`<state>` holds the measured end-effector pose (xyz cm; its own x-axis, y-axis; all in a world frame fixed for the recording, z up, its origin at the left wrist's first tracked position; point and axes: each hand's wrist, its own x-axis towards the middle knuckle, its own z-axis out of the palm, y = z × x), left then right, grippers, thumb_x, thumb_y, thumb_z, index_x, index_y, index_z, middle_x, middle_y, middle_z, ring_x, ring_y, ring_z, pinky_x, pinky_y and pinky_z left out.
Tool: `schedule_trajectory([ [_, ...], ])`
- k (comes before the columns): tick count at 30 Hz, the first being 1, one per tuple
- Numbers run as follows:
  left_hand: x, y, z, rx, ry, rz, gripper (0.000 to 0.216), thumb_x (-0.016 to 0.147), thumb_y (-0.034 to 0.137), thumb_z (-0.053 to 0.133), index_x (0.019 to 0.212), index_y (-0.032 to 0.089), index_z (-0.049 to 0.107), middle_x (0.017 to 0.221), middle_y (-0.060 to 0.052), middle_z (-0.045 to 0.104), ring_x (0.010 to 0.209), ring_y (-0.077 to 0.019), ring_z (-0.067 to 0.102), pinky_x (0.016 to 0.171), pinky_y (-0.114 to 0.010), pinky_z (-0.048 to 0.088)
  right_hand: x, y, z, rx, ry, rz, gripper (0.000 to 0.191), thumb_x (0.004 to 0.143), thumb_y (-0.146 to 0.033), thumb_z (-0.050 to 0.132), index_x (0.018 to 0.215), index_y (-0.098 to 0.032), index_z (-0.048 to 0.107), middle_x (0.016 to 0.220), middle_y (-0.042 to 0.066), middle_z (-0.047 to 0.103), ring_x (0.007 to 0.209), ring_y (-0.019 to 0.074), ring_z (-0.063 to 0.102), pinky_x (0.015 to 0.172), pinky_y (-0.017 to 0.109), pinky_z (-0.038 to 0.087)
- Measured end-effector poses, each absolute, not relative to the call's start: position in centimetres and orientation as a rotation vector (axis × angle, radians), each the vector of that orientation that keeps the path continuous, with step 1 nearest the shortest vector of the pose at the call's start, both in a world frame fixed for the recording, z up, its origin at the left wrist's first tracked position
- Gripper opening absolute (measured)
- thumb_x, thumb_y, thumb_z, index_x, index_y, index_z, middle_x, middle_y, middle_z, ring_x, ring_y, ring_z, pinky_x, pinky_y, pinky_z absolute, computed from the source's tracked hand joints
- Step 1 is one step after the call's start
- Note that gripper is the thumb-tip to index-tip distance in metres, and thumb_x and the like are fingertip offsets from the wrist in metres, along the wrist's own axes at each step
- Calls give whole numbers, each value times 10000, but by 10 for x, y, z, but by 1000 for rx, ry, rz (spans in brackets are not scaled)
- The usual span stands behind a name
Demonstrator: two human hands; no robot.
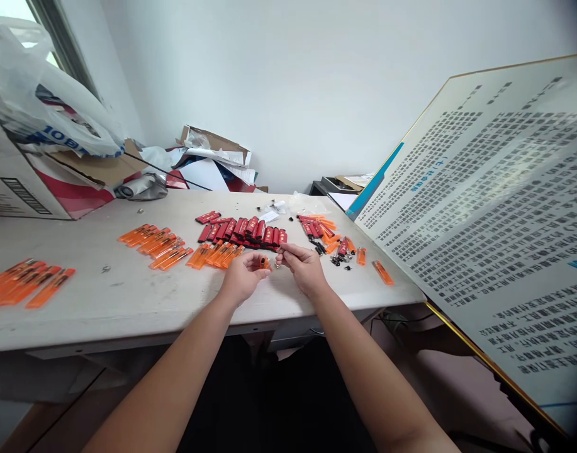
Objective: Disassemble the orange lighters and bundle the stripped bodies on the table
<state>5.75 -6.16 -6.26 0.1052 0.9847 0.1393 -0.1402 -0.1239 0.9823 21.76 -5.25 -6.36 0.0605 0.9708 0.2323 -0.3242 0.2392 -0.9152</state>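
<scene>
In the middle, near the front of the table, my left hand [245,275] is closed around an orange plastic lighter body [263,263], its end pointing towards my other hand. Just to the right, my right hand [303,267] pinches with thumb and forefinger. A small shiny metal part [277,265] shows at its fingers, mostly hidden. Behind both hands lies a pile of red lighter sleeves [253,229] with gold print and black ends. Rows of orange lighter bodies [215,254] lie beside my left hand, with more orange lighter bodies [158,242] further left.
At the far left lies another orange group [31,283]. Red and orange pieces [319,228] and small black parts [338,259] lie to the right. A large printed board [486,207] leans at the right edge. A carton [43,176], plastic bag [75,119] and papers [203,173] stand behind.
</scene>
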Motion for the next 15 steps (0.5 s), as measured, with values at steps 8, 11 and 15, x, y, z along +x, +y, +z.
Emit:
schedule_trajectory([
  [8, 58, -62, -61, 1263, 970, 1285, 261, 513, 134, 753, 757, 151, 663, 763, -45, 686, 743, -182, 629, 720, -329, 503, 217, -52, -65, -802, -1052, 1152, 332, 611, -350, 814, 892, -184, 754, 821, 32, 726, 691, 142, 667, 748, 351, 565],
  [11, 58, -62, -62, 1266, 960, 1291, 251, 517, 136, 755, 751, 153, 663, 760, -47, 687, 742, -180, 628, 718, -324, 505, 217, -53, -64, -838, -1053, 1147, 330, 595, -337, 825, 869, -171, 746, 786, 40, 731, 668, 151, 661, 720, 351, 560],
  [15, 58, -62, -63, 1276, 956, 1283, 243, 530, 147, 751, 755, 157, 661, 774, -49, 688, 752, -180, 626, 720, -322, 504, 217, -56, -61, -851, -1075, 1108, 309, 584, -327, 831, 832, -168, 739, 707, 24, 718, 631, 146, 654, 684, 326, 559],
])
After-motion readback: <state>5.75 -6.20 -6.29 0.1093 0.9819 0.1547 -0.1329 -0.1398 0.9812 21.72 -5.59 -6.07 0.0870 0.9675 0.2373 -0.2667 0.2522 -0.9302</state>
